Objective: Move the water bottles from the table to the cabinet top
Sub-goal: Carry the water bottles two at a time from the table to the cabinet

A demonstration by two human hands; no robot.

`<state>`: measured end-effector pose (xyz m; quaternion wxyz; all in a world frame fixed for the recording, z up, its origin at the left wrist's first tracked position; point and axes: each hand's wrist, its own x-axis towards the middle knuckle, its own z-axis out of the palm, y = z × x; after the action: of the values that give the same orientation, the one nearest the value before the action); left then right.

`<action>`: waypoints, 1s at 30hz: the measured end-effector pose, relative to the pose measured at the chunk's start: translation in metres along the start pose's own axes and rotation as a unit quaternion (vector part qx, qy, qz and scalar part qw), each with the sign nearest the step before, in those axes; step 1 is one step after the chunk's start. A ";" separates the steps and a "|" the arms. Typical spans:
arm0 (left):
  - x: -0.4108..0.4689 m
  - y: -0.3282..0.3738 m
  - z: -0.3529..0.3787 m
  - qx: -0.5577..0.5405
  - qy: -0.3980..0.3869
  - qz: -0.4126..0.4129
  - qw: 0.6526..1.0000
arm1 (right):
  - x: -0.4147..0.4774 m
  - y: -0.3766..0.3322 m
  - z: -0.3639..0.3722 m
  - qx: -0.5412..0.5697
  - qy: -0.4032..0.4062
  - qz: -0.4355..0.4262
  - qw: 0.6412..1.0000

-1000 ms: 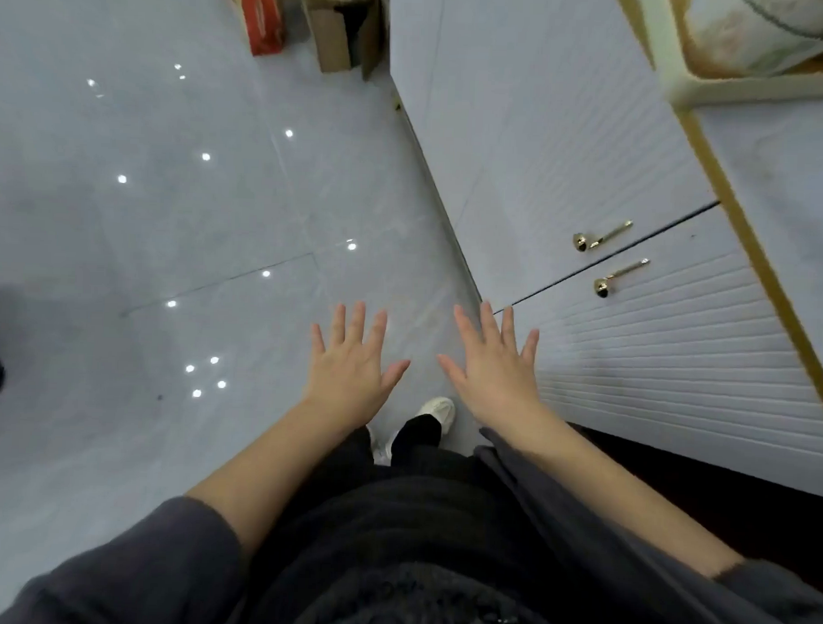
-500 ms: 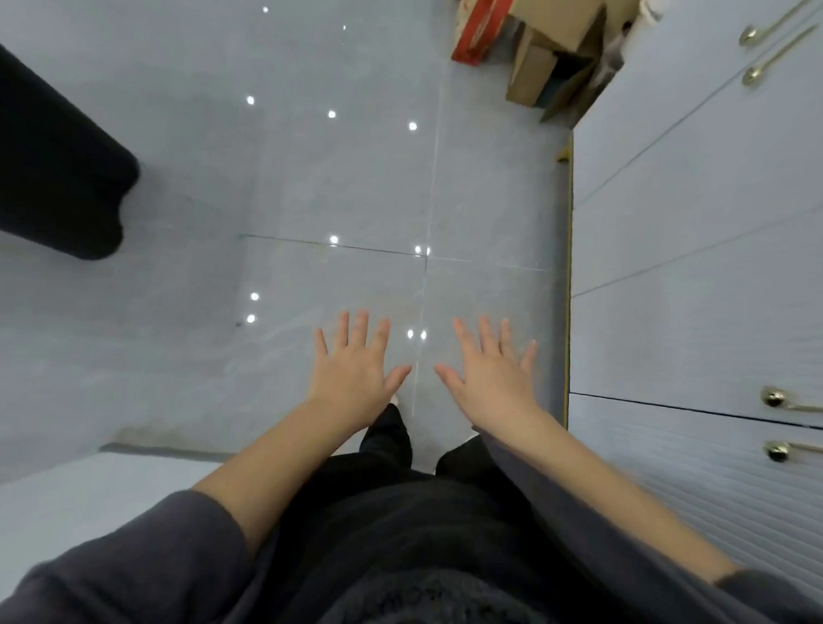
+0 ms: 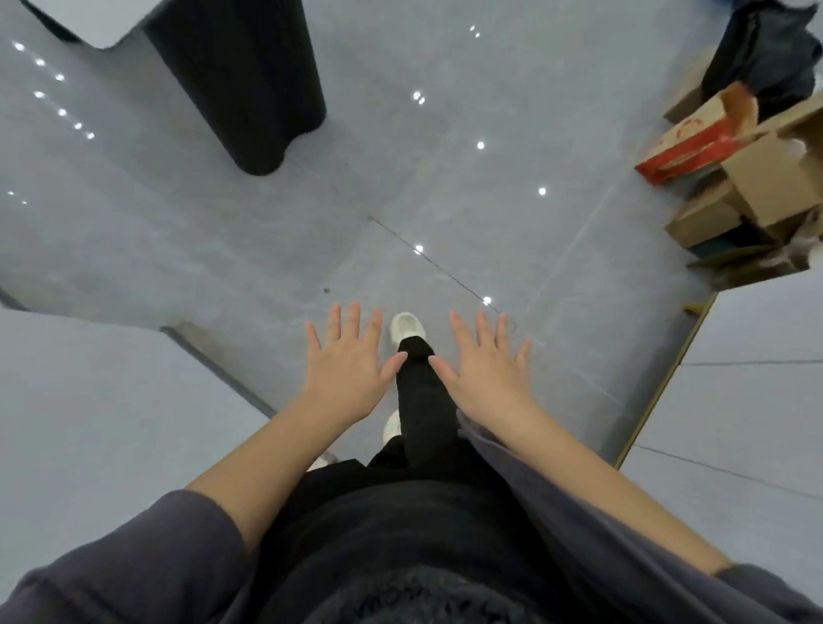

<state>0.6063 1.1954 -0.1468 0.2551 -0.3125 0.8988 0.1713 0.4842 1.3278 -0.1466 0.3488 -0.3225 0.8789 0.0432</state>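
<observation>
The grey floor (image 3: 179, 219), glossy tile with thin dark joints and pinpoint light reflections, now fills most of the view, where half a second ago the cabinet took up the right third. The cabinet (image 3: 760, 417) has slid to a pale, smooth wedge at the lower right edge, cut by fine seams and trimmed with a gold strip along its foot; its gold handles have gone out of frame. A flat pale slab (image 3: 70, 416) with a dark edge has grown across the lower left. The black column (image 3: 240, 72), matte and round-cornered at its base, has swung from the left edge to the upper left and looks larger. The boxes (image 3: 769, 175), brown cardboard with open flaps and one red-printed carton among them, have moved from top centre to the right edge. Both bare hands hover over the floor as before, palms down, fingers straight and spread, holding nothing: the left hand (image 3: 344, 370) and right hand (image 3: 484, 375) lie side by side with thumbs nearly meeting. Between them a black trouser leg (image 3: 423, 396) now reaches forward, ending in a white shoe (image 3: 406, 328). No bottles can be seen from this angle.
</observation>
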 end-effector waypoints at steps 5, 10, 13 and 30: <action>0.033 -0.039 -0.025 -0.063 0.014 -0.075 0.995 | 0.062 -0.045 -0.034 -0.050 -0.008 -0.065 0.997; 0.073 -0.074 -0.060 -0.096 0.010 -0.129 0.987 | 0.128 -0.097 -0.083 -0.101 -0.023 -0.123 0.987; 0.090 -0.097 -0.081 -0.107 0.023 -0.161 0.981 | 0.159 -0.132 -0.111 -0.117 -0.024 -0.161 0.980; 0.156 -0.287 -0.152 -0.218 0.081 -0.292 0.928 | 0.267 -0.364 -0.162 -0.226 -0.026 -0.297 0.927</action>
<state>0.6344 0.8364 -0.1546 0.1459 -0.6221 0.7256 0.2552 0.4605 0.8488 -0.1419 0.2864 -0.6376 0.7006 0.1434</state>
